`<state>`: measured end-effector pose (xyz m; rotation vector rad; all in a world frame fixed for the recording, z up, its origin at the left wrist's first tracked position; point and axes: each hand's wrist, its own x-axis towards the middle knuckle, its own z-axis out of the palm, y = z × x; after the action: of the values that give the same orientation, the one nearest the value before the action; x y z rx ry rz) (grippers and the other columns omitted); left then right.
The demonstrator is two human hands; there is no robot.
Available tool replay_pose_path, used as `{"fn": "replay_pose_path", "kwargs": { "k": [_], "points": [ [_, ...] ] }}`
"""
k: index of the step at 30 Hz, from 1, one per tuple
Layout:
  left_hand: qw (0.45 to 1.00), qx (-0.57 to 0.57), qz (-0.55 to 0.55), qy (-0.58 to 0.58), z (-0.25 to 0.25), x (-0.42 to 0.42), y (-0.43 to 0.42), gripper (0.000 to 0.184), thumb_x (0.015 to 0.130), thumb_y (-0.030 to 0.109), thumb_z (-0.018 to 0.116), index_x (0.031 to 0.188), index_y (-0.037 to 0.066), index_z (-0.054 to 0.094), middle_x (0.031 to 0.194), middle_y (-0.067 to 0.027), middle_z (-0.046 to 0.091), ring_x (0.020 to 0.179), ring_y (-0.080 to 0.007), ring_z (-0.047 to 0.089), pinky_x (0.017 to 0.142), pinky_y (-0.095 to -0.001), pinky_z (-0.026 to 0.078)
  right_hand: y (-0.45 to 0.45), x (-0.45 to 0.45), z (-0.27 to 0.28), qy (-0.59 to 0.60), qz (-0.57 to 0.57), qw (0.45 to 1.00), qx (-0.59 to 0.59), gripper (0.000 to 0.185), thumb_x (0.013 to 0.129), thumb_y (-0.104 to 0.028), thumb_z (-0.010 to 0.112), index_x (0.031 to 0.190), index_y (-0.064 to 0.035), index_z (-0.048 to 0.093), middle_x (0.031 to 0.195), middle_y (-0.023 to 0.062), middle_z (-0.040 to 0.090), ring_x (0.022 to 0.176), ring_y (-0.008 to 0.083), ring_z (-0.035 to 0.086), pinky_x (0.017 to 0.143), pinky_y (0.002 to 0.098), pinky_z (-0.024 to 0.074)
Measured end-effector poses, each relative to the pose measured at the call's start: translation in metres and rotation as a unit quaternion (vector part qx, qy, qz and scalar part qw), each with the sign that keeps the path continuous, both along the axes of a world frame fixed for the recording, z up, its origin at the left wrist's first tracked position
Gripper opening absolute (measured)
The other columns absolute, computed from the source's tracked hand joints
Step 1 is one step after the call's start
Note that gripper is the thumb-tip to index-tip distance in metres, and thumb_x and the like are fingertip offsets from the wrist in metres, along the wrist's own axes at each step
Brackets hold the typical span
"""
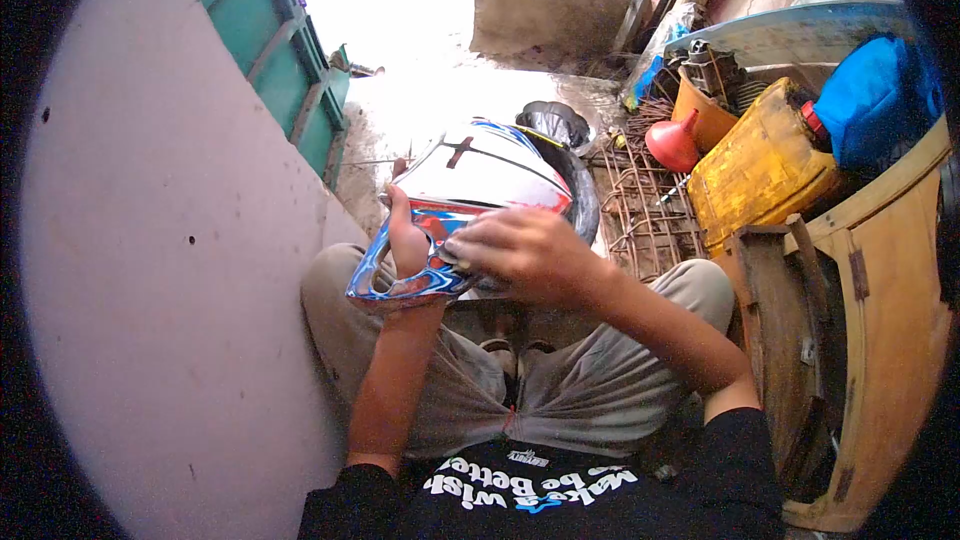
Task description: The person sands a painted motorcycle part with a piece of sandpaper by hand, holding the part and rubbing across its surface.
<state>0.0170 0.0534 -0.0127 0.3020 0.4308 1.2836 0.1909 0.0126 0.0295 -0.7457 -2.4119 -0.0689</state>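
A glossy white, blue and red shell, perhaps a helmet, is tilted above my lap. It has a cut-out frame at its lower left end. My left hand reaches up through that end and grips the shell's left edge, part of the palm hidden behind the blue frame. Over the shell's lower right side is my right hand, slightly blurred, its fingers bent and close together. A small yellowish bit shows at its fingertips, too small to name. The shell's underside is hidden.
A pale wall rises close on the left, beside a green door. On the right are a rusty wire grid, a red funnel, a yellow jerrycan and wooden furniture. A dark round object lies beyond the shell.
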Motion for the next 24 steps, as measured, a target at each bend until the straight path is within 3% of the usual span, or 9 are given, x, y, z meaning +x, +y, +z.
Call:
{"fn": "replay_pose_path", "kwargs": {
  "k": [4,7,8,9,13,15,19,23,24],
  "points": [
    [0.998,-0.031,0.037,0.041,0.018,0.003,-0.005,0.068,0.110,0.054,0.026,0.147,-0.001,0.042,0.141,-0.0223,0.056,0.124,-0.0384,0.059,0.107,-0.0524,0.047,0.027,0.024,0.004,-0.058,-0.196,0.979,0.021,0.024,0.086,-0.014,0.066,0.109,-0.0079,0.070,0.105,0.0075,0.071,0.091,0.0276,0.070,0.080,0.0439,0.0568],
    [0.997,-0.044,0.040,0.053,0.027,0.005,-0.007,0.070,0.109,0.055,0.027,0.146,-0.003,0.044,0.139,-0.0230,0.057,0.125,-0.0390,0.059,0.108,-0.0532,0.046,0.002,0.013,-0.005,-0.049,-0.087,0.995,-0.009,0.024,0.087,-0.014,0.065,0.109,-0.0080,0.071,0.106,0.0082,0.071,0.093,0.0272,0.070,0.082,0.0437,0.0569],
    [0.996,-0.048,0.037,0.062,0.024,0.002,-0.006,0.070,0.109,0.055,0.027,0.146,-0.003,0.044,0.140,-0.0232,0.057,0.125,-0.0392,0.058,0.109,-0.0535,0.046,-0.008,-0.002,-0.008,0.030,-0.028,0.998,0.054,0.025,0.087,-0.014,0.065,0.110,-0.0081,0.071,0.107,0.0091,0.071,0.094,0.0268,0.070,0.082,0.0430,0.0569],
    [0.995,-0.052,0.033,0.074,0.022,-0.001,-0.006,0.071,0.109,0.055,0.027,0.146,-0.003,0.043,0.140,-0.0234,0.056,0.126,-0.0394,0.058,0.109,-0.0538,0.045,-0.014,-0.004,-0.001,-0.007,0.001,0.997,0.073,0.025,0.088,-0.015,0.065,0.111,-0.0079,0.071,0.106,0.0099,0.072,0.094,0.0270,0.071,0.082,0.0414,0.0570],
    [0.997,-0.057,0.040,0.041,0.031,0.003,-0.011,0.072,0.109,0.056,0.027,0.149,-0.002,0.039,0.148,-0.0254,0.049,0.132,-0.0407,0.053,0.113,-0.0552,0.042,0.026,0.034,0.003,-0.059,-0.197,0.978,0.039,0.024,0.087,-0.016,0.066,0.110,-0.0126,0.070,0.100,0.0094,0.071,0.091,0.0281,0.070,0.078,0.0416,0.0569],
    [0.996,-0.044,0.044,0.058,0.025,0.001,-0.006,0.070,0.110,0.054,0.027,0.150,-0.002,0.038,0.149,-0.0245,0.047,0.134,-0.0410,0.052,0.113,-0.0560,0.041,0.022,0.038,0.003,-0.086,-0.176,0.981,-0.007,0.025,0.087,-0.015,0.066,0.111,-0.0111,0.070,0.100,0.0104,0.071,0.090,0.0279,0.070,0.079,0.0420,0.0572],
    [0.995,-0.044,0.050,0.072,0.030,0.002,-0.008,0.069,0.110,0.053,0.027,0.150,-0.002,0.038,0.149,-0.0237,0.048,0.133,-0.0396,0.052,0.113,-0.0547,0.041,-0.009,-0.005,-0.004,0.032,0.016,0.995,0.088,0.023,0.089,-0.015,0.065,0.110,-0.0100,0.069,0.099,0.0078,0.070,0.088,0.0233,0.071,0.074,0.0377,0.0578],
    [0.999,-0.038,0.027,0.028,0.033,0.001,-0.011,0.068,0.110,0.052,0.029,0.150,-0.002,0.036,0.148,-0.0232,0.049,0.133,-0.0388,0.053,0.114,-0.0540,0.041,0.026,0.033,0.002,-0.062,-0.162,0.985,0.023,0.021,0.089,-0.018,0.065,0.108,-0.0102,0.070,0.098,0.0081,0.071,0.088,0.0270,0.071,0.076,0.0430,0.0572],
    [0.999,-0.021,0.026,-0.006,0.006,-0.006,0.002,0.066,0.110,0.051,0.030,0.150,-0.001,0.036,0.148,-0.0221,0.050,0.132,-0.0381,0.053,0.113,-0.0540,0.041,0.026,0.035,0.001,-0.087,-0.170,0.982,0.003,0.022,0.089,-0.018,0.065,0.109,-0.0099,0.070,0.099,0.0088,0.071,0.088,0.0273,0.071,0.076,0.0429,0.0575]
  ]
}}
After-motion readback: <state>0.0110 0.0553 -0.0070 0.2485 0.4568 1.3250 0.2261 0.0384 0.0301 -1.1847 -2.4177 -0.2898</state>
